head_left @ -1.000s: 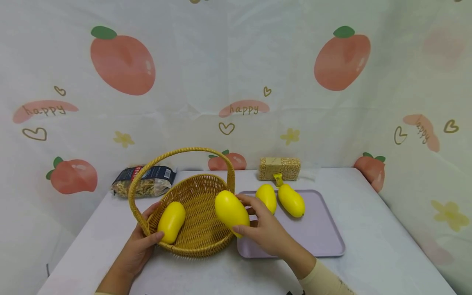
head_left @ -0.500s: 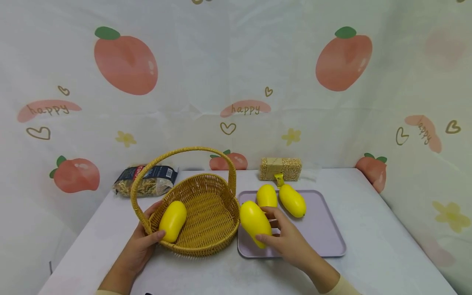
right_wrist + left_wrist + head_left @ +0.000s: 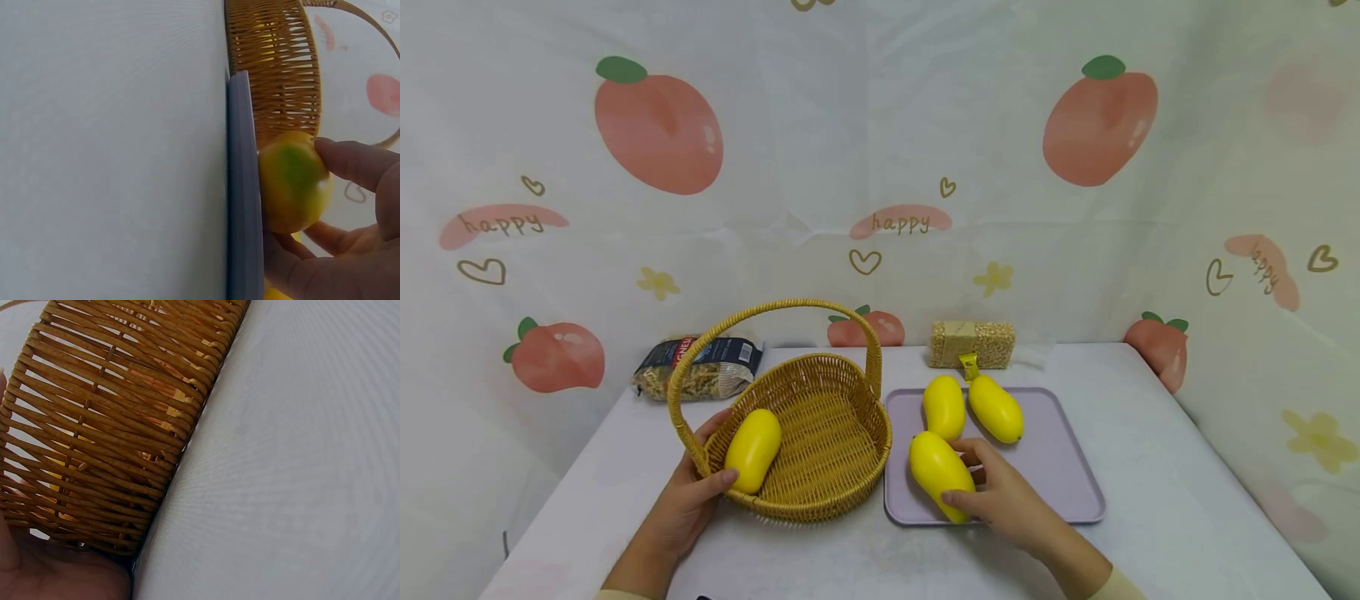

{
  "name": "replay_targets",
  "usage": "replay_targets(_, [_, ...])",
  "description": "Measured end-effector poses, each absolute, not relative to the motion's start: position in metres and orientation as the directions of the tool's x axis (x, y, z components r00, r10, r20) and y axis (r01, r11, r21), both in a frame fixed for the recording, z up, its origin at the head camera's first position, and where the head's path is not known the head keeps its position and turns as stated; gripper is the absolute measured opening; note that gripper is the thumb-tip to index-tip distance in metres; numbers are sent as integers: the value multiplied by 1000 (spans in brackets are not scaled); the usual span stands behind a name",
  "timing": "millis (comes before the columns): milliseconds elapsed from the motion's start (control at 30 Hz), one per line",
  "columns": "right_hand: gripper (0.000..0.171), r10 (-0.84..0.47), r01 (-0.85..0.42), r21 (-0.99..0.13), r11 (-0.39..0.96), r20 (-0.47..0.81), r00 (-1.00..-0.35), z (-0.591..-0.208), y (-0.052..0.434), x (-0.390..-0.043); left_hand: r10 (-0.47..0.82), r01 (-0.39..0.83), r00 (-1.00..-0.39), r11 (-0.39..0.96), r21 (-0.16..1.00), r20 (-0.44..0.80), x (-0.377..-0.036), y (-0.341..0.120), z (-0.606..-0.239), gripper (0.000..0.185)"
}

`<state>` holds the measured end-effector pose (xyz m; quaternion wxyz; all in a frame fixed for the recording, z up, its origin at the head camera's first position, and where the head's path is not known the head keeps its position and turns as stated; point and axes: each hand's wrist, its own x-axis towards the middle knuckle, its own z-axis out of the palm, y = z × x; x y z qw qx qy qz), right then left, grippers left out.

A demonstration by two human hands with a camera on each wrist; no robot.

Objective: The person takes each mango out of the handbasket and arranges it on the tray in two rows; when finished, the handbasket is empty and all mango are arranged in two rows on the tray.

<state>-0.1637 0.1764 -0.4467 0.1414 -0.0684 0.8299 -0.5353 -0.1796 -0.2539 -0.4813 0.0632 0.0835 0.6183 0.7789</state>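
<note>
My right hand [image 3: 1000,493] grips a yellow mango [image 3: 938,472] that lies on the front left part of the lilac tray [image 3: 1060,475]; the right wrist view shows the mango [image 3: 294,181] against the tray edge [image 3: 240,187] with my fingers round it. Two more mangoes [image 3: 943,407] [image 3: 996,408] lie at the tray's back. My left hand [image 3: 692,492] holds the front left rim of the wicker basket [image 3: 820,483], thumb by a mango [image 3: 752,450] inside it. The left wrist view shows the basket wall [image 3: 112,431] and my palm.
A dark bag of pasta [image 3: 700,377] lies behind the basket at the back left. A block pack of grain [image 3: 972,343] with a yellow clip [image 3: 967,365] stands behind the tray. A fruit-print cloth backs the white table [image 3: 1165,500].
My right hand carried the mango from over the basket's right rim rightward and down onto the tray. The left hand and basket stayed put.
</note>
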Motion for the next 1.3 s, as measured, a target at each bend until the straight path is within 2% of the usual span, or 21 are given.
replay_targets(567, [72,-166,109,-869,482,-213,-963,-440,182,-160,199,10,-979,-207,978,52,-180,-253,-481,76])
replay_targets(1000, [69,-159,109,-818,565,-237,-958,-428,192,-160,198,19,-978,-216,976,63,-182,-255,-482,75])
replay_targets(1300, [73,-155,108,-800,590,-243,-958,-428,197,-161,198,17,-978,-218,976,61,-181,-255,-483,76])
